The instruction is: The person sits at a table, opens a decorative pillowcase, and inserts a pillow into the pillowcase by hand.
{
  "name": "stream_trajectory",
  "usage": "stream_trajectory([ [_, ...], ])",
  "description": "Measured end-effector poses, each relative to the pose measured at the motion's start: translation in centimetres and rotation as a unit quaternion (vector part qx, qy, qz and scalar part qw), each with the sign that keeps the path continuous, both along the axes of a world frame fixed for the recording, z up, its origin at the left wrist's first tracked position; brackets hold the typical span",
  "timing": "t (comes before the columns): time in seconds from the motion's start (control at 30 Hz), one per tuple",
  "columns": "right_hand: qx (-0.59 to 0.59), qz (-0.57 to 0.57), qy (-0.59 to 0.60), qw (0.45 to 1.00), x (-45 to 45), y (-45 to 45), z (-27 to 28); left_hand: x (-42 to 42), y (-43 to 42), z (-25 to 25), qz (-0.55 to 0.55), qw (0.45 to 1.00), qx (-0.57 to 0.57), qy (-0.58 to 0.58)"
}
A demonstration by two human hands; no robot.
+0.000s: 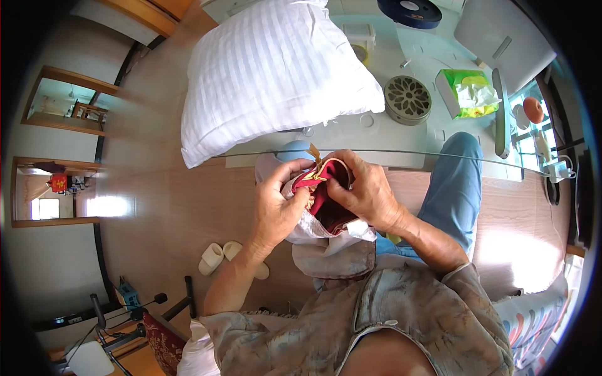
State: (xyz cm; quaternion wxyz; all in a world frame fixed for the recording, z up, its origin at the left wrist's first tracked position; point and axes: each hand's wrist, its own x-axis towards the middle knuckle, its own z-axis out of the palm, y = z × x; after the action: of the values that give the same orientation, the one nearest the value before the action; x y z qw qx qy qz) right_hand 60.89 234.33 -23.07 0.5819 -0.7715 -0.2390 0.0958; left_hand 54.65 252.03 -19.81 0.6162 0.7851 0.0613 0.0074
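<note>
Between my two hands is a small red fabric pouch (pixel 323 207) with a gold-trimmed rim and a pale outer side, its mouth spread and facing up. My left hand (pixel 279 207) pinches the left side of the rim, thumb over the edge. On the right side, my right hand (pixel 370 194) grips the rim, its thumb reaching into the opening. A gold-brown ribbon (pixel 314 151) sticks up from the far edge. Whitish cloth (pixel 313 229) lies beneath the pouch, above my lap. The bottom inside is dark and its contents cannot be made out.
A striped white pillow (pixel 276 75) lies on the glass table (pixel 401 141), overhanging its left edge. On the table are a round metal tin (pixel 407 100), a green tissue pack (pixel 467 94) and a dark round object (pixel 411 12). Pale slippers (pixel 211 259) rest on the floor.
</note>
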Motion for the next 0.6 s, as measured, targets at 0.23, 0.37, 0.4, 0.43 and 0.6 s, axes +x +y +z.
stream_trajectory([
  [0.23, 0.016, 0.021, 0.056, 0.998, 0.0, -0.2, -0.4, 0.5, 0.5, -0.7, -0.009, 0.981, 0.192, 0.006],
  [0.37, 0.039, 0.053, 0.072, 0.995, 0.2, -0.5, -1.1, 0.3, 0.3, -0.8, 0.007, 0.979, 0.203, -0.013],
  [0.4, 0.037, 0.068, 0.092, 0.993, 0.3, -0.6, -0.9, 0.4, 0.5, -0.7, -0.007, 0.983, 0.184, 0.024],
  [0.43, 0.038, 0.079, 0.089, 0.992, 0.3, -0.8, -0.9, 0.4, 0.7, -0.7, -0.020, 0.984, 0.165, 0.062],
  [0.6, 0.106, 0.155, 0.181, 0.965, 0.9, -0.8, -0.2, -0.1, 1.8, -1.3, -0.072, 0.996, 0.028, 0.034],
])
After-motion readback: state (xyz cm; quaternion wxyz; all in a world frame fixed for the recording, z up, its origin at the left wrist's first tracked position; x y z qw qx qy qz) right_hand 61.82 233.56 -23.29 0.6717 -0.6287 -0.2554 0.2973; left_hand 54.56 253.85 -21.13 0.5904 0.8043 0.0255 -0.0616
